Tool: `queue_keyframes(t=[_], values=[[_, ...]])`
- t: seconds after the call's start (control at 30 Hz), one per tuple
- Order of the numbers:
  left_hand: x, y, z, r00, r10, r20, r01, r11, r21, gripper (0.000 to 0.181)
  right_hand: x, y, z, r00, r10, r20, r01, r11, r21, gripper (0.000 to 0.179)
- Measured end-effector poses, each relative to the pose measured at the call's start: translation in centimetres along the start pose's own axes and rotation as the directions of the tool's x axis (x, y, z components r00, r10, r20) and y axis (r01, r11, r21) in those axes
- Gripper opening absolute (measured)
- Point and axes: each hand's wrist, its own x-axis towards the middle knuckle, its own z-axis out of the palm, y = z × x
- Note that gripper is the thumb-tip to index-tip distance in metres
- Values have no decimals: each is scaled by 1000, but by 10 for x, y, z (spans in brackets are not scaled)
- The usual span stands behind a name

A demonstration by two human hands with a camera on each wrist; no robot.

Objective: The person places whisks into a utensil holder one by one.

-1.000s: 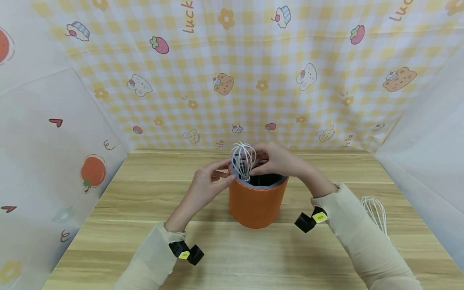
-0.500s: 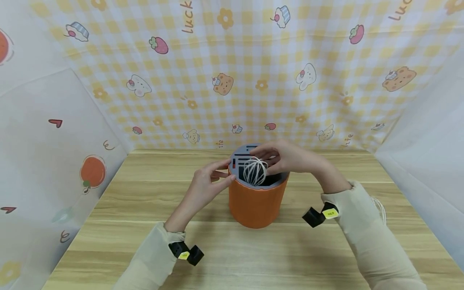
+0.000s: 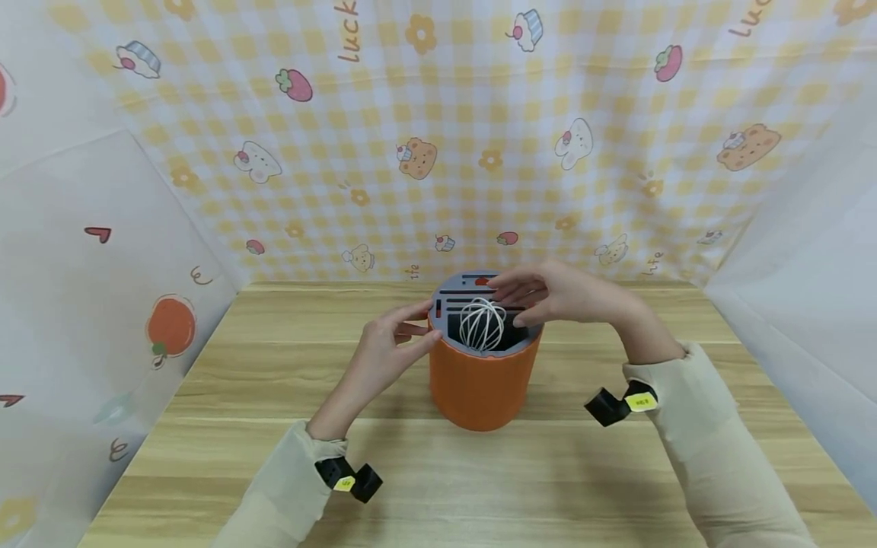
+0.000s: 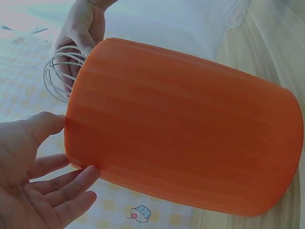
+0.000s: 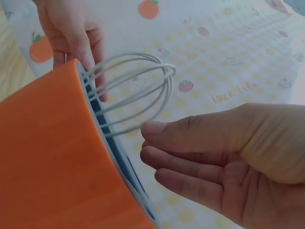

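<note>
Loosely bent and holding nothing you could be sure of, the fingers of your right hand [image 3: 569, 293] hung beside the whisk [image 3: 483, 323]; whether your thumb touched its wires could not be told. Your left hand [image 3: 393, 342] was spread fairly wide at the rim of the orange holder [image 3: 479, 392], thumb on the near side, fingers farther back, fingertips against the wall.

The whisk stood loops up in the large front compartment, toward its left half, wires above the rim; the holder hid its handle. Slots of several lengths crossed the grey top [image 3: 455, 283] behind it, with small red patches showing at two spots. Your right fingers covered part of that top at the far right.

The holder stood upright on a wood-grain table [image 3: 274, 365], near the back edge. Behind it hung a yellow checked cloth [image 3: 473, 106] printed with bears, strawberries and flowers; a pale sheet [image 3: 62, 289] with red fruit and hearts closed off the left side. Another whisk [image 4: 236, 12], well apart from the holder, was cut off at the upper edge of the left wrist view. Cream sleeves [image 3: 719, 449] covered your forearms, with a small black camera [image 3: 608, 407] at each wrist.
</note>
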Motion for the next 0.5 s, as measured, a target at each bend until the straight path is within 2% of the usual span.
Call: queue_keyframes(t=[0.2, 0.5], values=[[-1, 3, -1, 1000, -13, 1, 13, 1000, 12, 46, -11, 5, -6, 999, -34, -15, 34, 999, -17, 52], [0, 3, 0, 1000, -20, 11, 20, 1000, -6, 47, -30, 12, -14, 998, -23, -58, 23, 1000, -1, 49]])
